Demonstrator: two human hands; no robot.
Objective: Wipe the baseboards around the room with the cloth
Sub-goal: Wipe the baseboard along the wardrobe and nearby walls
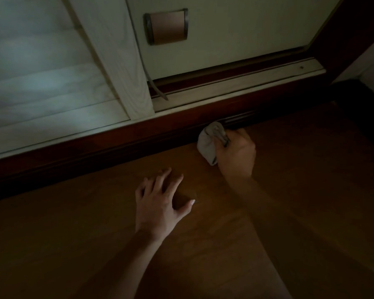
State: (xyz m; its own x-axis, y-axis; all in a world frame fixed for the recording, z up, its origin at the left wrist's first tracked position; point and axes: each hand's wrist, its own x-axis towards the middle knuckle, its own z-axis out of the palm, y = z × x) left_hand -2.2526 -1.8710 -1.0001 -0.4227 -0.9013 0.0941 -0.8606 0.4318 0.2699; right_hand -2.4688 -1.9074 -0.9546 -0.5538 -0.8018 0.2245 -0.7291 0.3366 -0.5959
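Dark baseboard (138, 137), cloth (209, 143) in right hand (235, 154)

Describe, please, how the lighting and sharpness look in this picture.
Head view: dim overall; brightest on the pale shutter at upper left; the baseboard and floor darken toward the right corner; the cloth in the right hand is soft-edged yet readable; no glare.

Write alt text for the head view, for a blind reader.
A right hand holds a bunched cloth against a dark baseboard below a pale door. The left hand rests spread on the wooden floor. The room is dim.
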